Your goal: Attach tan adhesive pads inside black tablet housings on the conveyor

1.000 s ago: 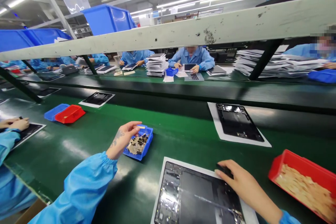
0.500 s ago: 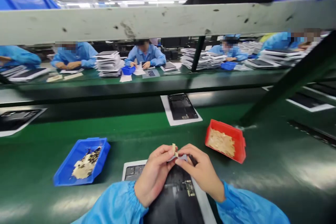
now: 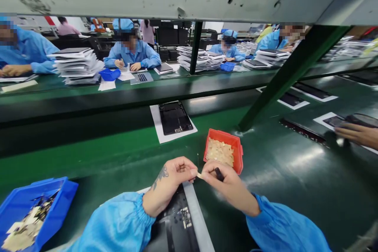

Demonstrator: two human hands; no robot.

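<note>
My left hand [image 3: 169, 183] and my right hand [image 3: 227, 185] meet in front of me, both pinching a small tan sticker piece [image 3: 199, 175] between their fingertips. My right hand also holds a thin black tool [image 3: 219, 174] under its fingers. Below my hands lies a black device panel [image 3: 177, 220] on a white sheet. A red tray [image 3: 238, 149] of tan pieces stands just beyond my right hand. A blue tray [image 3: 56, 201] with mixed tan and black scraps sits at the lower left.
Another black panel on a white sheet [image 3: 174, 118] lies farther along the green belt [image 3: 88, 149]. A slanted dark frame post [image 3: 283, 78] rises at the right. Another person's hand [image 3: 358, 134] reaches onto a panel at far right. Workers in blue coats sit behind paper stacks [image 3: 76, 65].
My view has swung to the right: the blue tray slid to the lower left and the red tray came nearer. My hands stay together on the small piece.
</note>
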